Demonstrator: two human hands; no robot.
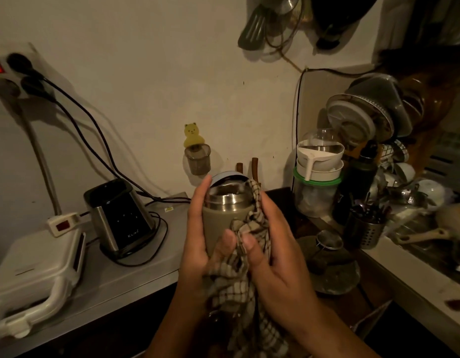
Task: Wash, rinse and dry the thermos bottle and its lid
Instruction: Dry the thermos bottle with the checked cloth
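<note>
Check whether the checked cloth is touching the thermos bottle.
Touching. The head view shows the checked cloth pressed against the thermos bottle by the right hand, while the left hand grips the bottle.

Both hands raised together, left hand (201, 228) and right hand (272, 244) fingers curled.

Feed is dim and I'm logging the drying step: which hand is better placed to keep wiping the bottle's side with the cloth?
Right hand, probably. It already pinches the checked brown-and-cream cloth against the grey-green steel-necked thermos bottle. The left hand grips the bare bottle, steadying it.
</note>
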